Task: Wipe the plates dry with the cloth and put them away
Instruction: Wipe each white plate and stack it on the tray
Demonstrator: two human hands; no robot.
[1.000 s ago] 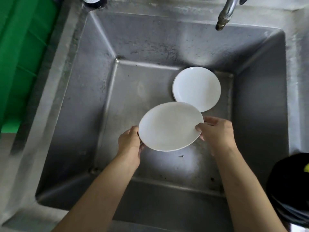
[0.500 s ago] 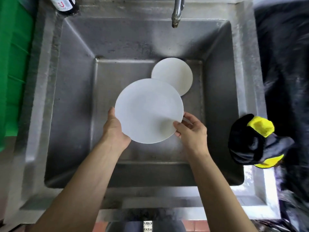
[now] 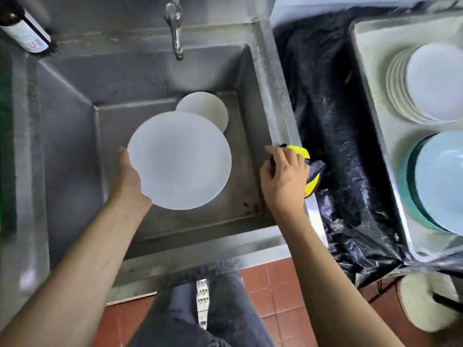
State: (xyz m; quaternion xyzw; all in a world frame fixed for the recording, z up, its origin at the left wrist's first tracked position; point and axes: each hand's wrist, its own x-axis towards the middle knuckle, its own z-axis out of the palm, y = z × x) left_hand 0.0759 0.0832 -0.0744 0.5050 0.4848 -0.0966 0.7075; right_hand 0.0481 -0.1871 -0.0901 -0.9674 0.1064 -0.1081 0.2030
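Plate in my left hand, cloth under my right.

My left hand (image 3: 129, 180) grips the white plate (image 3: 179, 160) by its rim above the sink (image 3: 265, 71); my right hand (image 3: 284, 177) closes its fingers on the yellow-and-black cloth (image 3: 310, 169) on the sink's right edge.

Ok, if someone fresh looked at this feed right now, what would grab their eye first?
Probably the big white plate held over the steel sink by the left hand, with a second plate lying in the basin behind it. Next, the right hand closing on the yellow and black cloth at the sink's right rim. Far right, a stack of white plates sits in a tray.
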